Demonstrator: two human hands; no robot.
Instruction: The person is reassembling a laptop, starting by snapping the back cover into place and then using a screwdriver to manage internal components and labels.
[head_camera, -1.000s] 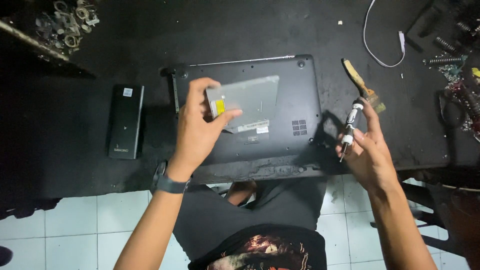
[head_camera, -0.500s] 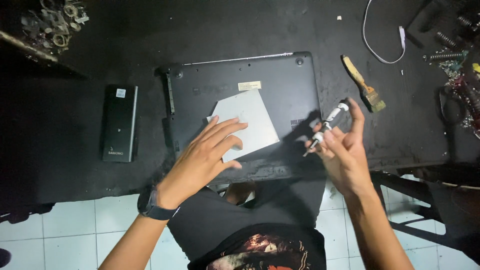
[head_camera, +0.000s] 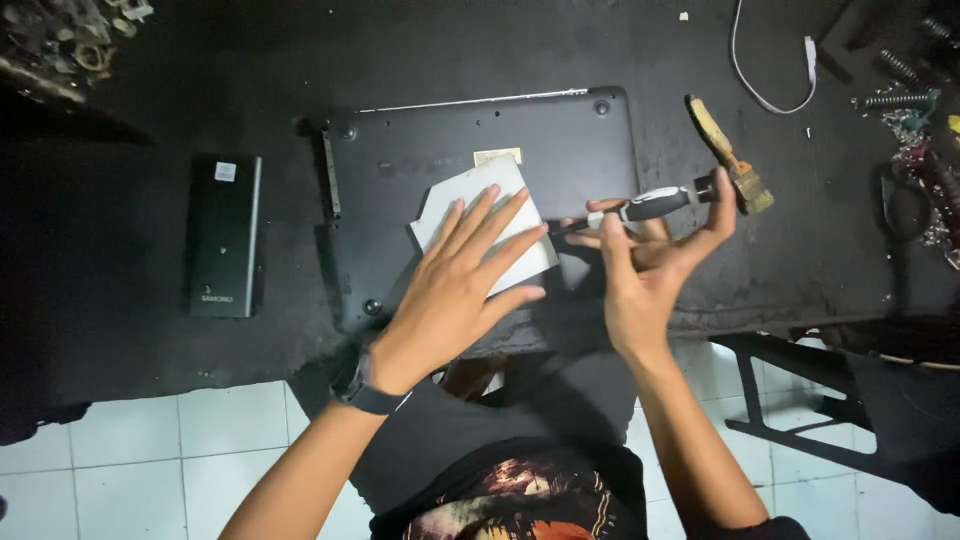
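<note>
A black laptop (head_camera: 560, 140) lies bottom side up on the dark table. On it rests a flat silver drive (head_camera: 470, 195). My left hand (head_camera: 455, 290) lies flat on the drive, fingers spread. My right hand (head_camera: 640, 270) grips a screwdriver (head_camera: 640, 208) with a grey and black handle, held nearly level, its tip pointing left toward the drive's right edge.
A black rectangular battery pack (head_camera: 222, 235) lies left of the laptop. A paintbrush (head_camera: 728, 155) sits to the right, with a white cable (head_camera: 770, 70) behind it. Springs and small metal parts (head_camera: 915, 90) crowd the far right; metal rings (head_camera: 70, 40) lie far left. White floor tiles (head_camera: 130, 460) show below.
My left hand set the silver drive down on the laptop and now presses flat on it. My right hand swung the screwdriver from upright to level, tip toward the drive.
</note>
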